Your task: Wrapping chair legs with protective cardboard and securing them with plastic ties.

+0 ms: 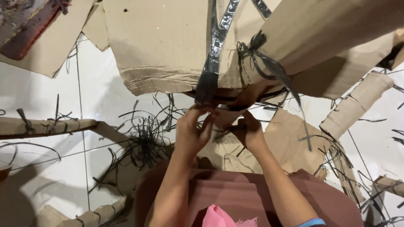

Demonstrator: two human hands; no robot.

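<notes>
My left hand [191, 130] and my right hand [248, 131] reach up to the lower edge of a large cardboard piece [168, 46] held over the floor. The left fingers pinch the end of a flat black strap [214, 54] that runs down the cardboard face. The right fingers grip a thin black strip at the cardboard's edge, just under a knot of black strips [252, 48]. A second cardboard panel [328, 33] leans in from the right and meets the first at the knot.
A white tiled floor [46, 96] holds rolled cardboard bundles tied with black strips [42, 126], a rolled tube [357, 105], flat cardboard scraps [290, 143] and a loose pile of black strips [145, 138]. A maroon garment [235, 189] covers my lap.
</notes>
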